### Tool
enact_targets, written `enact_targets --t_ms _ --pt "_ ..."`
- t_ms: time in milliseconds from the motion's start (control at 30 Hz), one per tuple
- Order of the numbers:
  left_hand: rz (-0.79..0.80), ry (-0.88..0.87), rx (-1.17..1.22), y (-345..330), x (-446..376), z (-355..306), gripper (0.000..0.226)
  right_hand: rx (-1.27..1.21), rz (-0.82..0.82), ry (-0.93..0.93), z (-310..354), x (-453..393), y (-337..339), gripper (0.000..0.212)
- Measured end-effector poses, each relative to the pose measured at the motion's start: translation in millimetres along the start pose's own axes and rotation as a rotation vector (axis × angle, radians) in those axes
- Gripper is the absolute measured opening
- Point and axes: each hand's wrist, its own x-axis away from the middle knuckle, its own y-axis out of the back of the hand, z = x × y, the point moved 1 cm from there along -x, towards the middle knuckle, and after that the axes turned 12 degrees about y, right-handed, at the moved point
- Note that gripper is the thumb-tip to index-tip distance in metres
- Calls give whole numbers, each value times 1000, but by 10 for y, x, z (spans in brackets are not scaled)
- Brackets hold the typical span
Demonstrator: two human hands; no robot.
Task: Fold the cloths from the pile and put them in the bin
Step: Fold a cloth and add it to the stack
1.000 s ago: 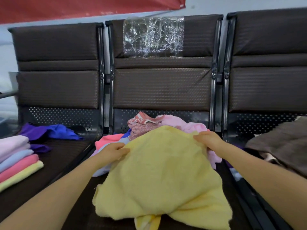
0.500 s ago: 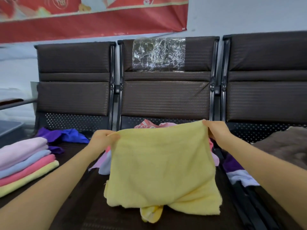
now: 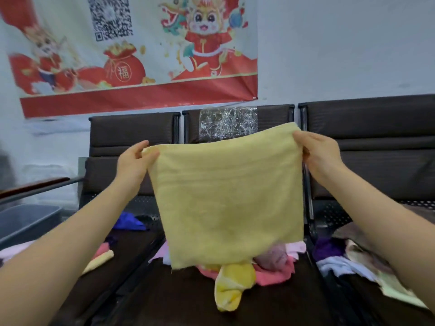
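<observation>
A pale yellow cloth [image 3: 228,196] hangs spread flat in the air in front of me. My left hand [image 3: 134,161] pinches its top left corner and my right hand [image 3: 320,154] pinches its top right corner. Below it, on the middle seat, lies the pile of loose cloths [image 3: 270,267], pink, mauve and bright yellow, partly hidden by the hanging cloth. A grey bin [image 3: 26,220] shows at the left edge.
Three dark brown seats [image 3: 376,142] stand in a row against the wall. Folded cloths [image 3: 98,257] lie on the left seat, with a blue and purple cloth [image 3: 128,223] behind them. More loose cloths [image 3: 341,262] lie on the right seat.
Both hands have lifted the yellow cloth off the pile and stretched it out flat at chest height. The camera has tilted upward, bringing the wall poster into view.
</observation>
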Motion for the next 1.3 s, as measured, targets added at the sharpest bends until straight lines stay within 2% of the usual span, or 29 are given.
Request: enact_targets --t_ms 133,267,333,433,500,567,633,700,767,867,967,1033,1200,1300 --pt "42 3 126 194 138 -190 7 -99 27 18 352 130 -4 6" --pt "130 43 494 243 254 -359 7 -207 108 -13 548 189 63 12" --pt "127 80 556 186 307 -416 7 -234 180 -57 527 175 120 18" --pt "79 156 395 14 309 -298 14 -156 240 -171 243 160 242 30" --pt "29 196 144 -103 266 -1 19 -58 152 -289 -93 229 382 30" --pt "24 207 -102 -164 262 333 12 173 128 -347 -423 362 546 33" --pt "90 204 -336 -233 259 721 29 442 182 -358 -740 459 708 29" --pt "133 205 -493 -313 320 1057 40 559 213 -381 -950 518 813 23" --pt "141 244 -531 -439 357 1339 38 605 223 -415 -1136 526 886 18" --pt "140 390 -419 -568 311 1530 29 531 181 -490 -1335 555 901 10" --pt "109 477 -298 -682 162 1663 18 444 164 -567 -1585 583 863 15" --pt "106 441 -301 -742 115 1728 13 421 118 -583 -1706 574 840 15" --pt "41 335 -402 -913 -54 1968 27 412 2 -614 -2134 412 761 18" --pt "112 343 -517 -1025 -57 2160 22 428 24 -658 -2403 372 745 16"
